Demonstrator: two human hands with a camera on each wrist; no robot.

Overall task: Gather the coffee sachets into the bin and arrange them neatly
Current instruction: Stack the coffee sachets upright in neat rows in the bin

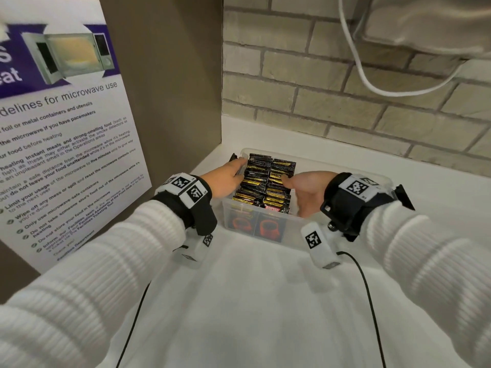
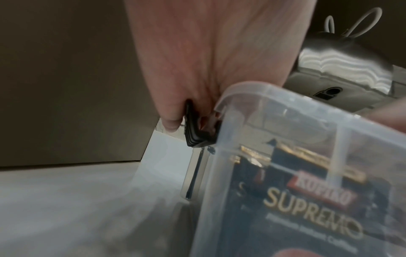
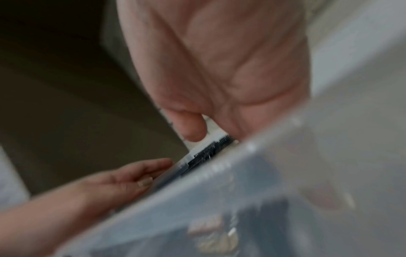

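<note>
Squaring up the sachets in the bin

At frame centre the clear bin (image 1: 240, 208) holds the coffee sachets (image 1: 265, 179) in two rows. Your left hand (image 1: 228, 179) lies open, fingers along the left row; your right hand (image 1: 305, 188), fingers straight, presses the right row. Gathering looks finished; next, nudge uneven edges level.

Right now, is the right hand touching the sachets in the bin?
Touching. In the head view the right hand sits inside the bin, its thumb tip pressed against the side of the packed sachets.
</note>
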